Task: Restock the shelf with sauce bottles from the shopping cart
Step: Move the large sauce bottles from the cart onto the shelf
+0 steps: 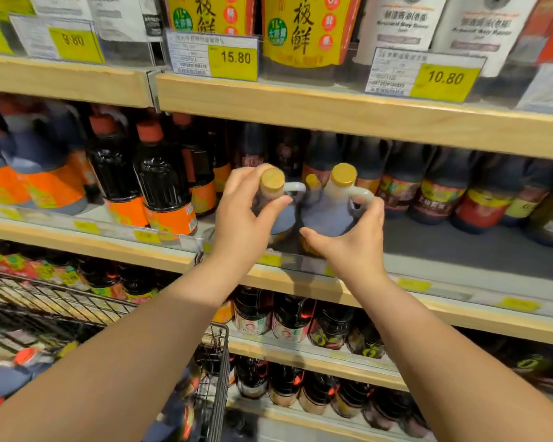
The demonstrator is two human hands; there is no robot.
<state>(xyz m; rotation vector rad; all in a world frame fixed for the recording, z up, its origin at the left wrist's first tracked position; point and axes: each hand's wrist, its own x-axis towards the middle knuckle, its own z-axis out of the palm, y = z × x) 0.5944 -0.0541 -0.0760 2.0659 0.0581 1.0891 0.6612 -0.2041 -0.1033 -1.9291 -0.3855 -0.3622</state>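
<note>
Head view: at the lower left of the frame is the wire shopping cart (pixel 219 378), with red-capped bottles inside it. At the centre, the left hand (pixel 246 218) is curled round the neck of the left bottle (pixel 272 181), just under its gold cap. The right hand (pixel 356 240) grips the right bottle (pixel 328 215), thumb across the lower body, fingers at the handle side. Both bottles are upright, just beside each other, at the front of the middle shelf (pixel 460 250). Behind them and to the right stand rows of dark bottles (pixel 434 193).
</note>
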